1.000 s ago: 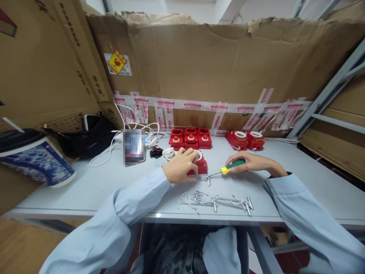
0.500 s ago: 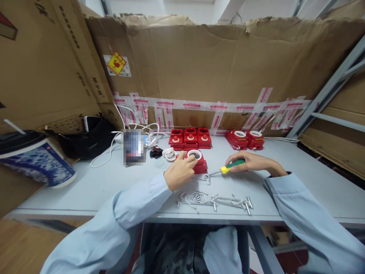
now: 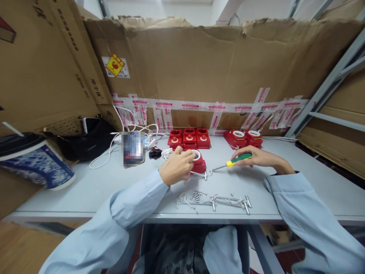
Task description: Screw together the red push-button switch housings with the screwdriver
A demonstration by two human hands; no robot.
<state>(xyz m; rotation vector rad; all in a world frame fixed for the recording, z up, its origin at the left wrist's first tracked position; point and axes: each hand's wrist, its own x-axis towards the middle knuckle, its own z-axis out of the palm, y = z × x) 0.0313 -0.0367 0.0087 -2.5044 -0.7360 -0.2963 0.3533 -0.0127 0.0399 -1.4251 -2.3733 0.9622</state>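
Left hand fingers closed round red housing. Right hand gripping green-yellow screwdriver, tip near housing, loose screws in front

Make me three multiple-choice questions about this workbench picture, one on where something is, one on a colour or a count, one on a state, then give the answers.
1. Where do the loose screws lie?
A. near the table's front edge
B. on the red blocks
C. inside the black bag

2. What colours is the screwdriver handle?
A. red and black
B. green and yellow
C. blue and white

3. What is the left hand doing?
A. resting flat on bare table
B. gripping a red housing
C. holding a phone

Answers:
1 A, the screws sit between the sleeves at the near rim of the table.
2 B, green grip with a yellow collar, in the right hand.
3 B, its fingers close around the red housing.
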